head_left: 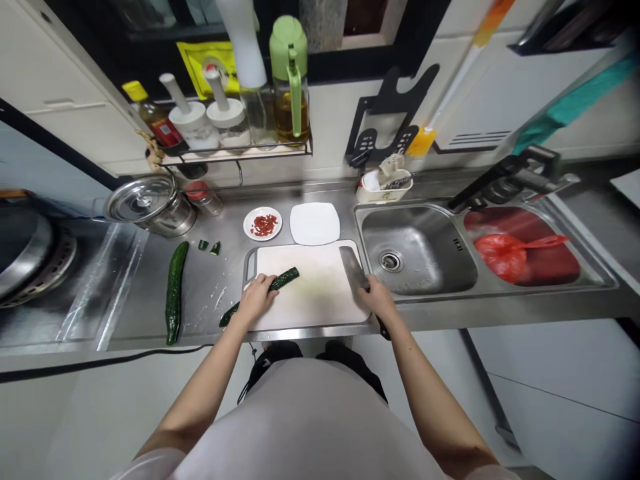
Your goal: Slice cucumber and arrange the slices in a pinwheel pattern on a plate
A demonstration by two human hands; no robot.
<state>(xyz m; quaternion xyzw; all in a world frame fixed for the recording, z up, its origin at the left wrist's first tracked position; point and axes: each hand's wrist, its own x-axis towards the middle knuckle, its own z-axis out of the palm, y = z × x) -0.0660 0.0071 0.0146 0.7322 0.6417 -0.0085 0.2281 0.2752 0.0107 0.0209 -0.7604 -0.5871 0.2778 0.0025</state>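
My left hand [258,299] is closed over the middle of a dark green cucumber [285,278], whose cut end points to the upper right. The cucumber lies slanted across the left part of a white cutting board [320,303], its other end reaching past the board's left edge. At the board's right side, my right hand [379,297] grips a cleaver [353,268]; the broad blade lies along the board, apart from the cucumber. A second whole cucumber [175,293] rests on the steel counter to the left, with small cut cucumber ends [215,249] near it.
Behind the board stand a small plate of chopped red pieces [264,225] and a white square plate [315,223]. To the right is a double sink [417,250] with a red plastic bag [505,255]. A lidded steel pot [155,207] and a red-capped jar [204,198] stand back left.
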